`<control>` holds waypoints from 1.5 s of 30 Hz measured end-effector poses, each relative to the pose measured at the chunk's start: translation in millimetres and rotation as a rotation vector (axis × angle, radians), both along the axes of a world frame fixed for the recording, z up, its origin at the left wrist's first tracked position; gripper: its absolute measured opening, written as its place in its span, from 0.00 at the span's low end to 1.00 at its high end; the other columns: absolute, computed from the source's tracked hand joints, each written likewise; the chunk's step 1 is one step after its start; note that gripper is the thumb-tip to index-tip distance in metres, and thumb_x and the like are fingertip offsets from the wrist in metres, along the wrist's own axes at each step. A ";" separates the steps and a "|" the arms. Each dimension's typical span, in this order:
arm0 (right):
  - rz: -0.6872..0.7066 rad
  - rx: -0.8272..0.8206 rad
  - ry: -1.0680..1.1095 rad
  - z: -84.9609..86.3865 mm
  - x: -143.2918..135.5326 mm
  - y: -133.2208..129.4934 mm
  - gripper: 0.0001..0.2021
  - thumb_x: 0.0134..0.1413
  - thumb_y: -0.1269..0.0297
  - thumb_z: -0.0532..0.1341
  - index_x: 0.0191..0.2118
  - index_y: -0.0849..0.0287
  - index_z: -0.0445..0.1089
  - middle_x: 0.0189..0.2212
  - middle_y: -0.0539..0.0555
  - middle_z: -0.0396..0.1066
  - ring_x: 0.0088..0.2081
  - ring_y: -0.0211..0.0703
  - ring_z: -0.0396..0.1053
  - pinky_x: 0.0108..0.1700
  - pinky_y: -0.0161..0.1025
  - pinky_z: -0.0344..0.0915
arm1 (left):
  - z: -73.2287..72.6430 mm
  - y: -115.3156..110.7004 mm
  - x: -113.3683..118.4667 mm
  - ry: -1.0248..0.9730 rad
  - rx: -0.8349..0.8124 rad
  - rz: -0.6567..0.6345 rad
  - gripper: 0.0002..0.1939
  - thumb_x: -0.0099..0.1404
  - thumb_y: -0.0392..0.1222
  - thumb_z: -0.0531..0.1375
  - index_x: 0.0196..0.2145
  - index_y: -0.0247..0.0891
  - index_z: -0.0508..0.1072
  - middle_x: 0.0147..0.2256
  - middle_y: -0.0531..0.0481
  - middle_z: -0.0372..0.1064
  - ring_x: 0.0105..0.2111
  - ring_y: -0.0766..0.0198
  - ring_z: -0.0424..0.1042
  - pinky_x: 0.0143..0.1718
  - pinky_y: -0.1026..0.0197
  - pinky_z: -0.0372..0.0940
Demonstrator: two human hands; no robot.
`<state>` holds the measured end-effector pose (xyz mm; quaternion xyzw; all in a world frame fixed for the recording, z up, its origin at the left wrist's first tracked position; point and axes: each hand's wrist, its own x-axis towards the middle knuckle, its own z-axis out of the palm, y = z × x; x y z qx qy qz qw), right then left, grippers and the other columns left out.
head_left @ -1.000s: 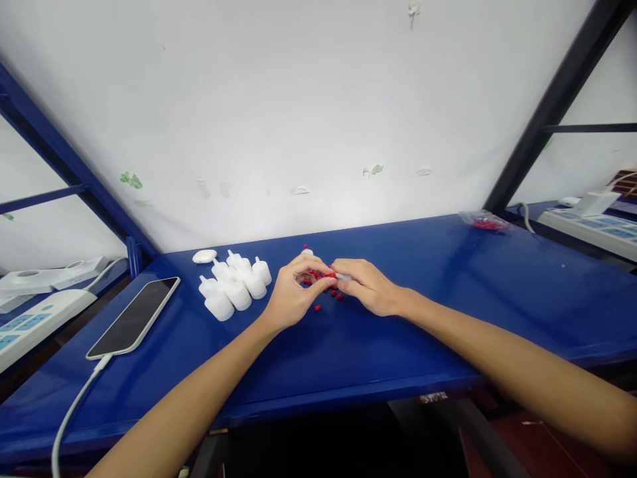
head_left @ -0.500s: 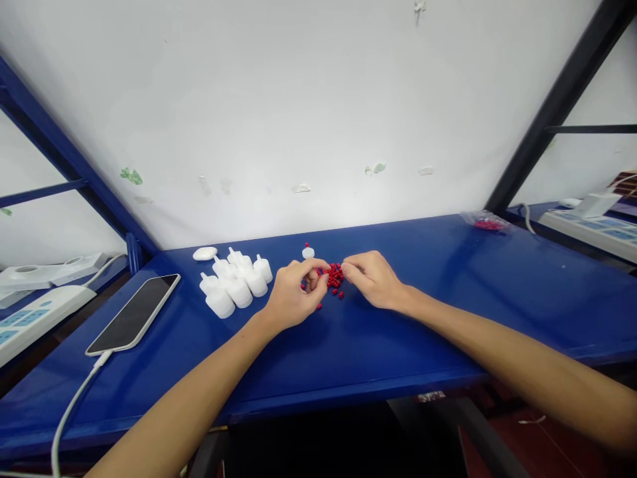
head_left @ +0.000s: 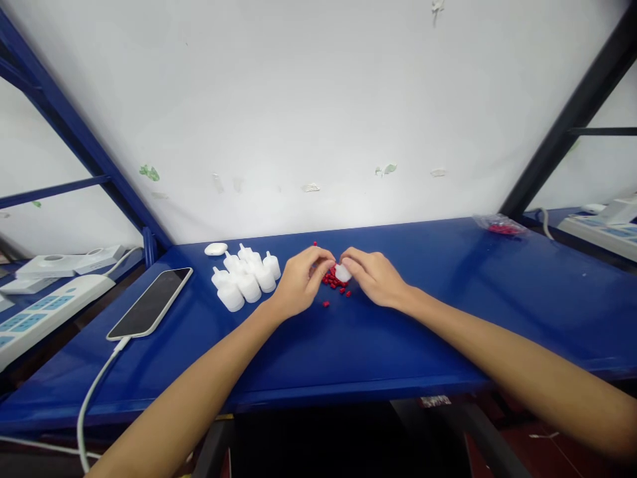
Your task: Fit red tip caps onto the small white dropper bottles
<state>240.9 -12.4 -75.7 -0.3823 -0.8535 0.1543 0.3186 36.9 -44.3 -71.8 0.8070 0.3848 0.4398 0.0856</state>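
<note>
My right hand (head_left: 374,277) is closed in a pinch on a small white nozzle cap (head_left: 342,273), its round side turned partly towards me. My left hand (head_left: 303,279) meets it from the other side, thumb and forefinger curled together at the cap's edge. Whatever those left fingertips hold is too small to make out. Beneath both hands lies a loose pile of small red caps (head_left: 332,279), with a few strays (head_left: 326,304) in front. Another red piece (head_left: 314,243) shows just beyond my left hand.
Several white bottles with nozzle tops (head_left: 249,287) stand grouped on the left of the blue table (head_left: 388,352). Nearby are a white case (head_left: 215,249) and a phone (head_left: 149,302) on a charging cable. A clear bag of red pieces (head_left: 502,226) lies far right.
The white nozzle cap has come into sight in my right hand. My hands have drawn closer together over the red pile. The view has shifted slightly left.
</note>
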 end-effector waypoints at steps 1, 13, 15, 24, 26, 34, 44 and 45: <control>-0.025 -0.003 0.004 0.2 1.5 2.7 0.21 0.68 0.48 0.46 0.37 0.56 0.68 0.25 0.50 0.70 0.27 0.42 0.66 0.32 0.36 0.52 | 2.9 4.4 -3.3 -0.013 0.002 0.047 0.10 0.72 0.43 0.53 0.39 0.37 0.72 0.35 0.49 0.73 0.33 0.65 0.70 0.36 0.62 0.63; -0.100 -0.053 -0.057 -0.2 5.8 11.1 0.20 0.68 0.52 0.46 0.27 0.56 0.61 0.22 0.48 0.65 0.26 0.41 0.63 0.32 0.37 0.49 | 20.3 80.6 -13.3 0.492 0.009 0.465 0.13 0.72 0.41 0.51 0.42 0.37 0.75 0.42 0.41 0.74 0.42 0.53 0.73 0.42 0.56 0.63; -0.098 -0.052 -0.055 -0.2 6.1 11.5 0.19 0.67 0.53 0.47 0.27 0.56 0.62 0.22 0.48 0.65 0.26 0.41 0.63 0.32 0.37 0.49 | 15.6 82.5 -12.9 0.552 0.008 0.483 0.14 0.72 0.41 0.50 0.43 0.37 0.75 0.43 0.41 0.74 0.42 0.53 0.73 0.41 0.56 0.63; -0.107 -0.144 0.253 -15.6 13.2 35.2 0.06 0.49 0.67 0.53 0.35 0.56 0.63 0.25 0.47 0.65 0.27 0.40 0.61 0.32 0.37 0.55 | 19.1 54.3 -8.7 0.475 -0.032 0.515 0.18 0.71 0.45 0.51 0.54 0.35 0.68 0.33 0.44 0.75 0.34 0.53 0.73 0.35 0.56 0.62; -0.150 -0.195 0.335 -21.6 14.5 42.1 0.08 0.48 0.66 0.54 0.37 0.55 0.63 0.26 0.47 0.66 0.28 0.41 0.63 0.32 0.37 0.57 | 21.7 38.5 -4.3 0.436 -0.052 0.417 0.17 0.71 0.45 0.50 0.53 0.36 0.65 0.29 0.48 0.73 0.30 0.55 0.72 0.32 0.57 0.60; -0.235 -0.362 0.341 -28.9 14.5 46.6 0.10 0.48 0.64 0.57 0.38 0.55 0.59 0.29 0.48 0.70 0.28 0.41 0.67 0.32 0.38 0.61 | 14.7 6.7 -5.8 0.202 -0.329 0.060 0.08 0.70 0.47 0.50 0.36 0.42 0.55 0.20 0.60 0.59 0.19 0.67 0.58 0.24 0.61 0.53; -0.142 -0.380 0.359 -25.5 26.1 52.9 0.14 0.45 0.62 0.64 0.40 0.59 0.69 0.35 0.53 0.73 0.34 0.42 0.69 0.37 0.39 0.65 | 13.9 -2.4 -5.9 0.594 -0.093 0.048 0.23 0.63 0.47 0.57 0.15 0.38 0.53 0.18 0.53 0.56 0.26 0.62 0.59 0.38 0.54 0.54; -0.125 -0.385 0.350 -25.4 26.0 53.0 0.15 0.46 0.62 0.64 0.42 0.60 0.70 0.33 0.53 0.72 0.32 0.41 0.69 0.36 0.39 0.64 | 14.0 -3.3 -5.3 0.630 -0.066 0.014 0.22 0.63 0.47 0.57 0.16 0.38 0.55 0.18 0.53 0.58 0.25 0.62 0.60 0.39 0.54 0.54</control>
